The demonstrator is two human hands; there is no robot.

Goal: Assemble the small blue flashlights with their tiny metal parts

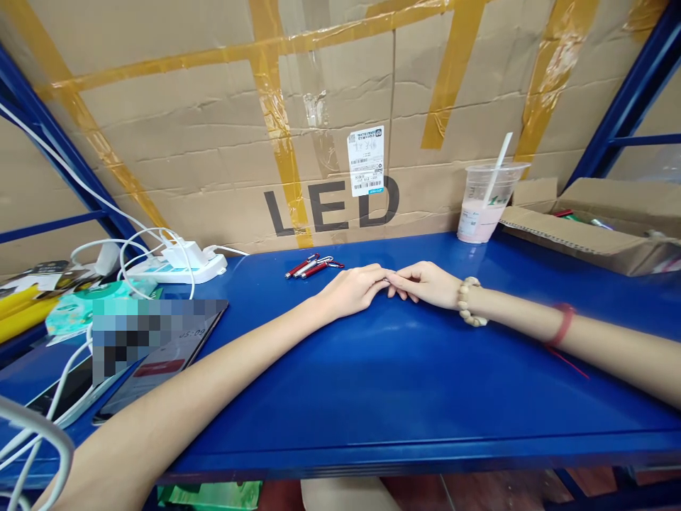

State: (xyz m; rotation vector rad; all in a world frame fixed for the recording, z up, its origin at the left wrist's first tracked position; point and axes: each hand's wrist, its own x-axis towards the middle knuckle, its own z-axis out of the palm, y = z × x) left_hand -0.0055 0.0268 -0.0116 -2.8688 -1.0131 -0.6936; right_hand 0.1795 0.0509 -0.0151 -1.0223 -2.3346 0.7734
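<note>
My left hand and my right hand meet fingertip to fingertip just above the blue tabletop. Both are closed in a pinch, and whatever lies between the fingers is too small and too covered to name. A beaded bracelet and a red cord circle my right wrist and forearm. Just behind my left hand lie several small red and silver metal tubes with carabiner clips, resembling keychain flashlights.
A plastic cup of pink drink with a straw stands at the back right, beside an open cardboard box. A white power strip, cables and a tablet crowd the left. A large LED carton walls the back.
</note>
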